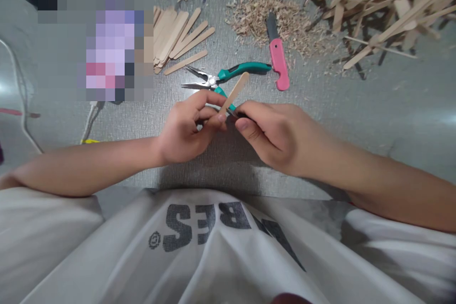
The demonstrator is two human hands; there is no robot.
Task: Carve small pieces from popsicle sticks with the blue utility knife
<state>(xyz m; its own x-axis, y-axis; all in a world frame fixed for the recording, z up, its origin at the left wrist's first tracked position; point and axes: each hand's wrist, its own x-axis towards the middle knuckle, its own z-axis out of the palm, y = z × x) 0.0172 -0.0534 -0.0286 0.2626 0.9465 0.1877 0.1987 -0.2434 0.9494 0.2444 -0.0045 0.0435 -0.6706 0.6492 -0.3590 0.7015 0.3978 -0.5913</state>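
My left hand [194,126] pinches a wooden craft stick [237,90] near its lower end, and the stick slants up to the right. My right hand [270,133] is closed just beside it. From its fingers a thin metal blade [232,113] points at the stick; its handle is hidden in the fist. Just beyond my hands lie needle-nose pliers [213,80] with teal handles, their jaws apart, one handle partly covered by my left fingers and the stick. A pink-handled knife [280,64] with a dark blade rests to the right of the pliers.
Loose craft sticks [174,33] fan out at the upper left. Wood shavings [285,23] lie under the pink knife's blade, and a heap of cut sticks [384,4] fills the upper right. A white cable [21,90] runs along the left, near a blurred-out patch.
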